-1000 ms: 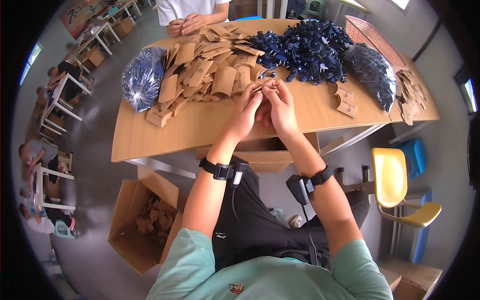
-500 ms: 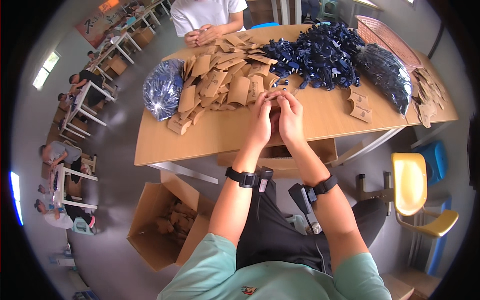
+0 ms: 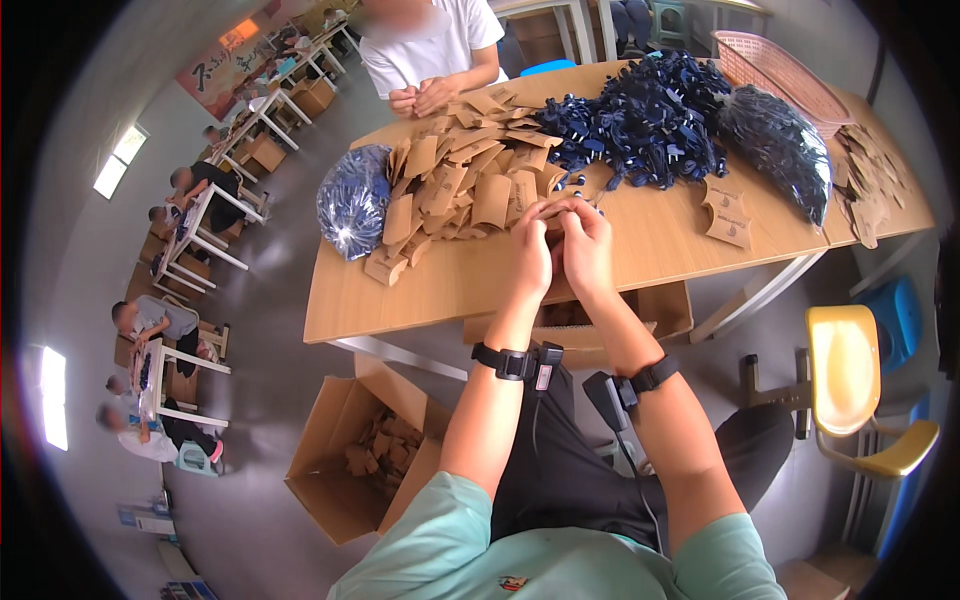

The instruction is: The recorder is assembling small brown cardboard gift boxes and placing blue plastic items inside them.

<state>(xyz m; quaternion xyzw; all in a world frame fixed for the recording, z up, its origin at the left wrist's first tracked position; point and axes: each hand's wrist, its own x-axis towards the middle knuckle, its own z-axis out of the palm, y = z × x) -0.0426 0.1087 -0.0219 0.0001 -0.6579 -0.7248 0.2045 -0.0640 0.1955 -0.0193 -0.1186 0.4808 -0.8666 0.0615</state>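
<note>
My left hand (image 3: 531, 250) and my right hand (image 3: 585, 245) meet over the near edge of the table. Their fingers are closed together on a brown cardboard pillow box (image 3: 551, 213), mostly hidden by the fingers. Just beyond them lies a heap of flattish brown pillow boxes (image 3: 490, 198). A pile of dark blue bundled cables (image 3: 650, 125) with small plugs spreads behind and to the right of my hands. A few brown pillow boxes (image 3: 728, 215) lie apart on the right of the wooden table (image 3: 400, 305).
Clear bags of dark blue items lie left (image 3: 353, 205) and right (image 3: 775, 140) on the table. A pink basket (image 3: 785, 75) stands behind. Across the table, a person's hands (image 3: 425, 97) are together. An open carton (image 3: 330, 450) and a yellow chair (image 3: 845, 365) flank me.
The whole view has shifted, so the scene sits farther right and lower. My hands stay together with the pillow box between them, the fingers barely different.
</note>
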